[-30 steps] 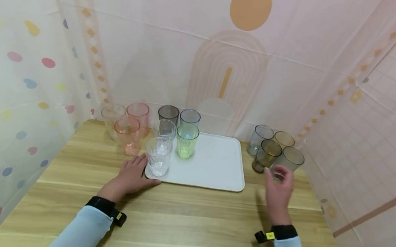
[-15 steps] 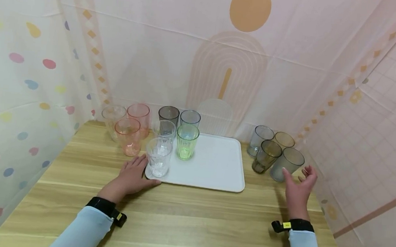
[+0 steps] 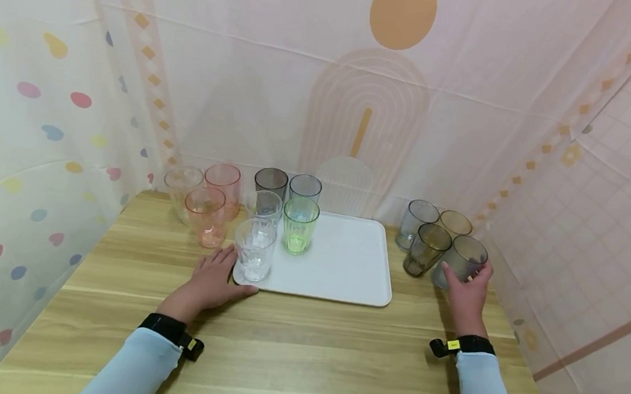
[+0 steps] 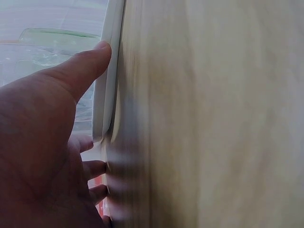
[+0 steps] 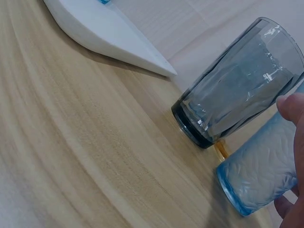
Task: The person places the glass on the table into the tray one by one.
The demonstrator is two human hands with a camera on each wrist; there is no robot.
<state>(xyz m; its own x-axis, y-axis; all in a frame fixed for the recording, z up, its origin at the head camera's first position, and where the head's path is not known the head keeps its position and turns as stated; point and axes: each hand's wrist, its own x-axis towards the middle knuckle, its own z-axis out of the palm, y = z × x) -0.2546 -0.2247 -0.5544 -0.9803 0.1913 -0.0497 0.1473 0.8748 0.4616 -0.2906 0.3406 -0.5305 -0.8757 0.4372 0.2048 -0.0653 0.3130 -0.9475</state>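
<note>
My left hand (image 3: 212, 280) rests at the near left corner of a white tray (image 3: 343, 265), fingers spread. Its thumb (image 4: 90, 61) lies against the tray's rim in the left wrist view. Over on the right, my right hand (image 3: 466, 301) grips a textured, bluish-grey tumbler (image 3: 459, 259), thumb on the left and fingers round the right side. That tumbler stands nearest me in a group, beside a dark smoky-brown tumbler (image 3: 426, 250). On the tray's left part stand a clear tumbler (image 3: 255, 251) and a green tumbler (image 3: 299, 227), among others.
Behind the dark tumbler are a bluish clear tumbler (image 3: 417, 224) and an amber tumbler (image 3: 456, 222). Left of the tray, pink tumblers (image 3: 205, 215) and a clear one (image 3: 180, 194) stand on the wooden table (image 3: 301, 358). A patterned curtain (image 3: 235, 90) closes the back.
My right hand moved right, its fingers opening beside the bluish-grey tumbler, then came in left and took hold of it. My left hand stays at the tray corner.
</note>
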